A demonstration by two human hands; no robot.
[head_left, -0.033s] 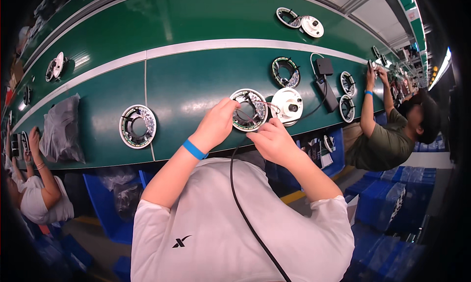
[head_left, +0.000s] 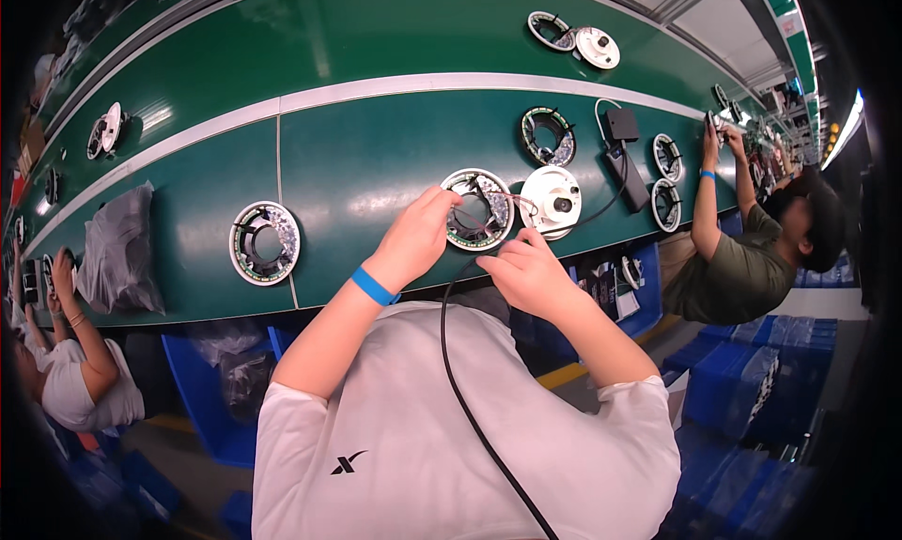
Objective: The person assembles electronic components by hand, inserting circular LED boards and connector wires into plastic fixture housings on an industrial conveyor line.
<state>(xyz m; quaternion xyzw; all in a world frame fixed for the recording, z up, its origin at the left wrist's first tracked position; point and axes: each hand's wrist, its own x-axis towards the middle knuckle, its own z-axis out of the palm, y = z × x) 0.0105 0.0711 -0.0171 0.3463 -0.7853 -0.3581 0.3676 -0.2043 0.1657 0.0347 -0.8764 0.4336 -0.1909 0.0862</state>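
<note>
A white-rimmed ring housing [head_left: 504, 230] with a circuit board and thin wires inside lies on the green bench in front of me. My left hand [head_left: 416, 237] has its fingers curled over the ring's left rim, fingertips reaching inside. A white round disc [head_left: 538, 194] with a dark camera lens sits touching or very near the ring's right side, joined to it by thin wires. My right hand [head_left: 528, 271] is closed in a pinch at the disc's lower edge; what it pinches is hidden. A black cable [head_left: 458, 380] runs up over my shirt and passes by the right hand.
Behind the disc are another ring housing [head_left: 547, 136], a small black box [head_left: 621, 125] and a black oblong device [head_left: 627, 178] with cables. One more ring [head_left: 264, 243] and a grey plastic bag [head_left: 120, 249] lie left. Co-workers sit both sides; blue bins [head_left: 211, 390] stand below.
My right hand has shifted very slightly, its fingertips a touch lower beside the disc. The left hand, ring and disc hold nearly the same places.
</note>
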